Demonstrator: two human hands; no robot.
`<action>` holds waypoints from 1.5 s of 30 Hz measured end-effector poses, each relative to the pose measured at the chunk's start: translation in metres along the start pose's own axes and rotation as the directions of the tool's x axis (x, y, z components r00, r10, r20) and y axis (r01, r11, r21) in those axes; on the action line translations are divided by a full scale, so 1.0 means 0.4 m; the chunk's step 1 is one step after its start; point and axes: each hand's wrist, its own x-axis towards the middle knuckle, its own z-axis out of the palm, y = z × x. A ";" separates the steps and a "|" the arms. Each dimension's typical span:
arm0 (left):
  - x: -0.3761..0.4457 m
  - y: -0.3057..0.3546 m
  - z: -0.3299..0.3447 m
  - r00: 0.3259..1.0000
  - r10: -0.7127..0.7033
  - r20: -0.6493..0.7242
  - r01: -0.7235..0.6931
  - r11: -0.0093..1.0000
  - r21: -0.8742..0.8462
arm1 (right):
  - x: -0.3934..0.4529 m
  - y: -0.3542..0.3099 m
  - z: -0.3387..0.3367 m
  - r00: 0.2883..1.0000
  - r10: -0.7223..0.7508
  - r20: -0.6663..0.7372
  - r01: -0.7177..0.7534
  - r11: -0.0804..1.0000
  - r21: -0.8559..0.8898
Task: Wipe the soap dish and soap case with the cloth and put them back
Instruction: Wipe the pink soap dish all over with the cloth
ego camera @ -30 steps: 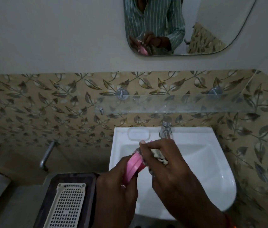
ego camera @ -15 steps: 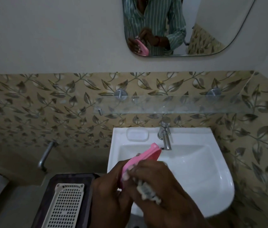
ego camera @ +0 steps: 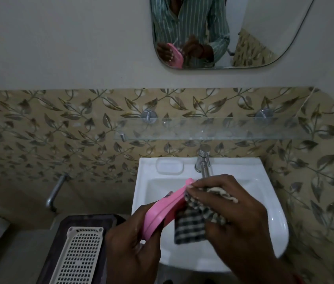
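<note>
My left hand (ego camera: 133, 240) grips a closed pink soap case (ego camera: 163, 208) by its lower end, tilted up to the right over the white basin (ego camera: 264, 201). My right hand (ego camera: 235, 214) holds a dark checked cloth (ego camera: 192, 224) against the case's right side, its fingertips at the case's upper tip. The cloth hangs down below the fingers. A white moulded soap recess (ego camera: 169, 167) sits on the basin's back ledge, left of the tap.
A chrome tap (ego camera: 203, 160) stands at the basin's back. An empty-looking glass shelf (ego camera: 203, 129) hangs above it, under a mirror (ego camera: 254, 37). A white perforated tray (ego camera: 79, 255) lies on a dark stand at lower left, near a wall pipe (ego camera: 56, 189).
My right hand has slid up along the pink case with the cloth, and more of the checked cloth now hangs open below it. The case tilts a bit flatter.
</note>
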 end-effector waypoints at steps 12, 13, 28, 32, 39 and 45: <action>0.010 -0.023 -0.037 0.975 0.082 0.204 -0.104 0.990 0.099 | 0.010 -0.010 -0.032 0.997 -0.011 0.075 0.021 0.992 -0.126; 0.009 -0.022 -0.030 0.974 0.084 0.210 -0.105 0.990 0.094 | 0.006 -0.011 -0.024 0.996 -0.055 0.076 0.067 0.983 -0.171; 0.015 -0.013 -0.021 0.969 0.107 0.223 -0.125 0.990 0.070 | -0.007 -0.040 0.005 0.959 -0.185 0.216 0.215 0.968 -0.126; 0.013 -0.011 -0.043 0.973 0.092 0.211 -0.109 0.992 0.070 | -0.002 0.002 -0.026 0.972 -0.055 0.227 0.085 0.989 -0.123; 0.009 -0.009 -0.022 0.983 0.057 0.177 -0.074 0.993 0.090 | -0.015 0.004 0.037 0.988 0.090 0.129 -0.044 0.946 -0.322; -0.012 -0.031 -0.016 0.991 0.052 0.121 -0.065 0.992 0.106 | -0.031 0.021 0.065 0.993 -0.089 0.076 0.108 0.944 -0.313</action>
